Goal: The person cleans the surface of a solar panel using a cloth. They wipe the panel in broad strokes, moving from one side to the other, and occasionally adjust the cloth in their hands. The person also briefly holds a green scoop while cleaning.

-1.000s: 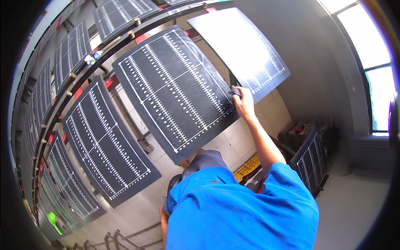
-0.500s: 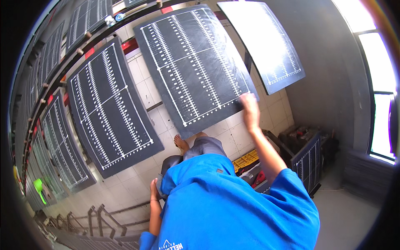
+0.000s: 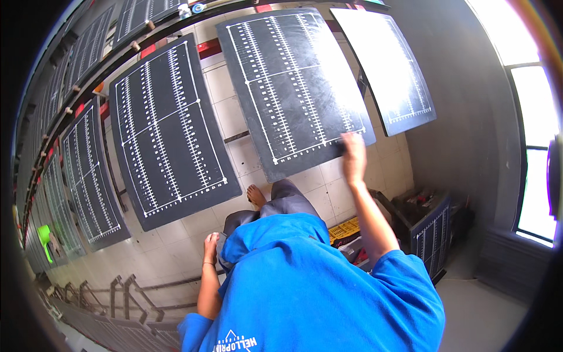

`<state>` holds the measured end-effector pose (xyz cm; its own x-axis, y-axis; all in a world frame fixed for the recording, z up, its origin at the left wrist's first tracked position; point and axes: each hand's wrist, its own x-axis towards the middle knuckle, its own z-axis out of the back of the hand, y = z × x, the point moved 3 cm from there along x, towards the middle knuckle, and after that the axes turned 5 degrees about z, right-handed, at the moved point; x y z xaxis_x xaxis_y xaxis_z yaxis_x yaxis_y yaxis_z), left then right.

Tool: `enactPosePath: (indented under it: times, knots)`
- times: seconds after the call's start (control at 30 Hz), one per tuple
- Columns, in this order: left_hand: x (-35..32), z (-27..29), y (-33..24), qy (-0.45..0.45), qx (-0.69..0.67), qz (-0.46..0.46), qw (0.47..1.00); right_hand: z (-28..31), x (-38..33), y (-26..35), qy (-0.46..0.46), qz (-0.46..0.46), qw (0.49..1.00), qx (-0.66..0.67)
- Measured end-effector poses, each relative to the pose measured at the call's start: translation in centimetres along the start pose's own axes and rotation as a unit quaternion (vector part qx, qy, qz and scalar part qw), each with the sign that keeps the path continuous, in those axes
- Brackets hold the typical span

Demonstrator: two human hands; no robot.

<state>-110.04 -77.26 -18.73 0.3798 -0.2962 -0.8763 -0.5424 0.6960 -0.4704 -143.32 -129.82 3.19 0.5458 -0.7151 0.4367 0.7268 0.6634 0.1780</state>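
My right hand point(image 3: 353, 155) is closed on a small dark block point(image 3: 341, 146) at the near right corner of a large dark board point(image 3: 280, 105). The block seems to rest on the board's surface, though the fingers partly cover it. White ruled lines and tick marks run along the board, and glare whitens its right side. Low beside my left hip, my left hand point(image 3: 211, 247) is closed around the edge of something grey and flat point(image 3: 221, 245), mostly hidden against my clothes.
Another marked board point(image 3: 173, 129) lies to the left, and a glare-covered board point(image 3: 384, 64) to the right. Several more boards stretch along a rack at far left, near a green scoop-like tool point(image 3: 44, 242). A yellow crate point(image 3: 345, 230) and an upright board point(image 3: 431, 240) stand at lower right.
The view has shifted, so the boards appear farther right. My right hand has moved slightly left along the board's near edge with the dark block. The left hand stays by my hip.
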Motion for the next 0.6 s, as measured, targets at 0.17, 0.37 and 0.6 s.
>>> enactPosePath:
  times: [0.17,0.37,0.6]
  knots:
    - [0.9,-1.3,2.6,0.015,0.042,0.011,0.999,-2.6,-0.7,5.8,0.028,-0.011,0.999,0.026]
    - [1.6,-4.0,6.7,-0.045,0.098,-0.035,0.994,-5.6,3.0,18.9,0.219,0.13,0.938,0.233]
    - [-5.8,-11.7,1.7,-0.07,-0.143,0.114,0.981,-21.2,29.5,20.0,0.074,0.241,0.95,0.186]
